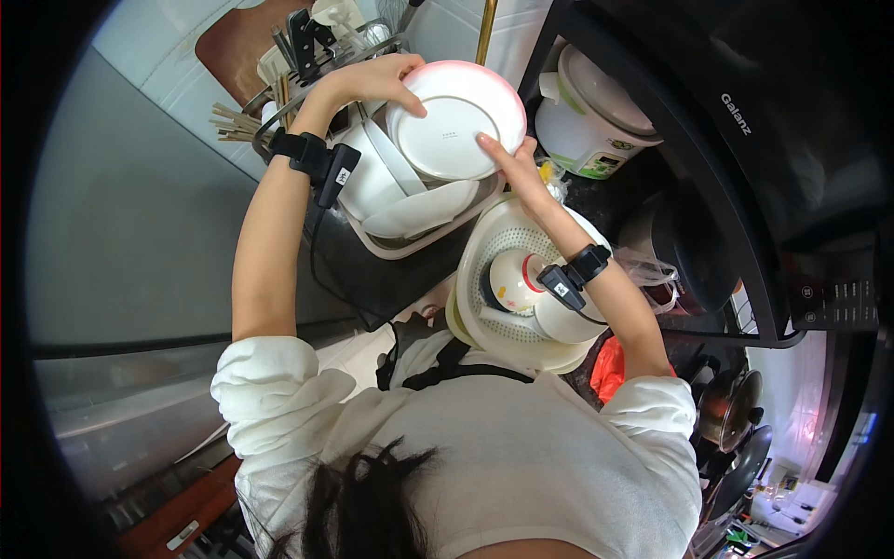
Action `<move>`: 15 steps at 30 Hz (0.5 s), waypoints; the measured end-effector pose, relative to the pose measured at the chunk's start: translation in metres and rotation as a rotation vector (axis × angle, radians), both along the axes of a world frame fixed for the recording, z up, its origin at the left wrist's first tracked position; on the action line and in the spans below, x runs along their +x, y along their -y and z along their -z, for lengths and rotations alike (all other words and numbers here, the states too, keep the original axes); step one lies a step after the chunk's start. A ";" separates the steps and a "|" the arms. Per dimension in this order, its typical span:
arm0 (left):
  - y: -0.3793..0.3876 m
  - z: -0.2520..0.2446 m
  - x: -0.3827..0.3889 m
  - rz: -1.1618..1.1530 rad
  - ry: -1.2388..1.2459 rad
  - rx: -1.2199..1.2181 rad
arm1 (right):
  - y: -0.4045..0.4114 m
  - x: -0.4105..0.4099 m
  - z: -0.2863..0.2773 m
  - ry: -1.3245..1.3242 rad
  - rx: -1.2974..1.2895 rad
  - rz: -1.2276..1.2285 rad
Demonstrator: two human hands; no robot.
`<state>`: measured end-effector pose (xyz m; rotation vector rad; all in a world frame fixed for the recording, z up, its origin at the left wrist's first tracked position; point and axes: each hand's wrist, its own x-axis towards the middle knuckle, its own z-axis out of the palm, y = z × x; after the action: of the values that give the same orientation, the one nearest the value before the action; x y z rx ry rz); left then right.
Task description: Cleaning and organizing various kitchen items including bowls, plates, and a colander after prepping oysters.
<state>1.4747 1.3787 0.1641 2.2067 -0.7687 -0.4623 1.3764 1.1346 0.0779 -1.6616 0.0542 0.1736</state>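
Both my hands grip a white plate (447,143) with a pink rim, its underside turned up towards me. My left hand (380,82) holds the upper left edge, thumb on the base. On the right edge is my right hand (515,164), its thumb also pressing the base. The plate is over a pale plastic tub (401,248) of crockery. White dishes (419,209) lean in that tub beneath it. Near my right forearm stands a cream colander (475,272), holding a white bowl with a red ring (513,279) and other white ware partly hidden by the arm.
A rice cooker (594,119) sits under a black Galanz appliance (754,140) at right. Knives (304,45), chopsticks (241,124) and a brown cutting board (234,49) stand at the back left. A grey cabinet-like panel (147,230) borders the left. A red plastic bag (607,370) lies by my right elbow.
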 end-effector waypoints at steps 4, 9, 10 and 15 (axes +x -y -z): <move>0.003 0.001 0.007 -0.037 -0.095 -0.009 | -0.003 -0.001 -0.002 -0.027 0.006 -0.001; -0.005 0.021 0.024 -0.021 -0.174 -0.007 | -0.013 0.001 0.013 -0.046 0.002 0.005; -0.006 0.025 0.026 -0.010 -0.173 -0.023 | -0.013 0.003 0.016 -0.055 -0.029 -0.006; -0.013 0.045 0.035 0.011 -0.197 0.010 | -0.018 0.006 0.033 -0.082 -0.094 -0.083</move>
<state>1.5093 1.3920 0.1187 2.1283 -0.6742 -0.6790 1.3824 1.1529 0.0452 -1.7513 0.0558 0.3067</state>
